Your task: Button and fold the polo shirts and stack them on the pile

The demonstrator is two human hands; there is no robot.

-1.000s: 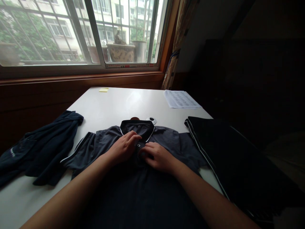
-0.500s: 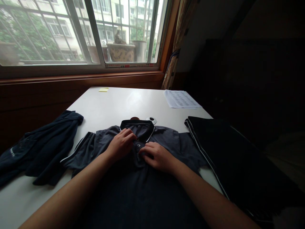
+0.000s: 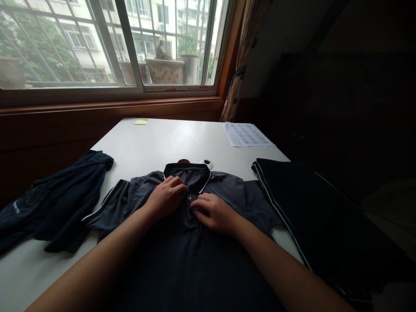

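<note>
A dark grey polo shirt (image 3: 191, 255) lies spread front side up, its black collar (image 3: 204, 177) away from me and its sleeves out to both sides. My left hand (image 3: 167, 195) is closed on the placket just below the collar, with its fingertips by the upper button. Lower down and to the right, my right hand (image 3: 212, 212) pinches the placket edge between thumb and fingers. One light-ringed button (image 3: 189, 197) shows between the two hands. The cloth inside each pinch is hidden by my fingers.
Dark trousers (image 3: 312, 208) with white piping lie to the right, and a crumpled navy garment (image 3: 65, 199) to the left. On the white table (image 3: 169, 138) are printed sheets (image 3: 248, 135), a yellow sticky note (image 3: 141, 122) and two small round objects behind the collar. A barred window stands beyond.
My left hand has shifted slightly right and down, so its fingers now cover the upper button. The right hand stays almost still on the placket.
</note>
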